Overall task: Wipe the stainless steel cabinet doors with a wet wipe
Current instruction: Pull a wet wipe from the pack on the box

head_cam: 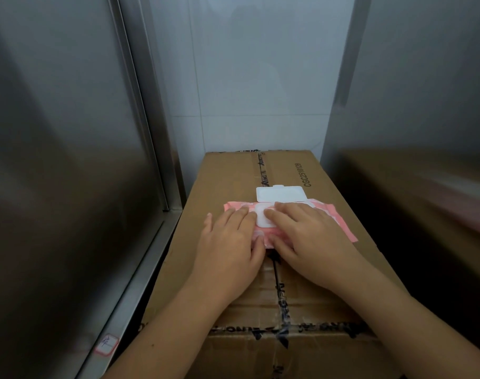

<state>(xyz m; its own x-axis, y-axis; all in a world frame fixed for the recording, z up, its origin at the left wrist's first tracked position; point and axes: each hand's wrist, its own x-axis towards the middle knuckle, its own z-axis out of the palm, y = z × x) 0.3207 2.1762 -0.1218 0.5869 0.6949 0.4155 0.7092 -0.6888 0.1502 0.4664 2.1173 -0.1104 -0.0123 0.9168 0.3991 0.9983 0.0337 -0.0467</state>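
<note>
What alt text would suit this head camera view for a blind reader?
The left hand and right hand rest on a pink wet wipe pack, its white lid flipped open, on a cardboard box beside a stainless steel cabinet door.

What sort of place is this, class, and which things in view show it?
Probably a commercial kitchen or its storeroom: a stainless steel cabinet door, a white tiled wall and a taped cardboard carton.
</note>
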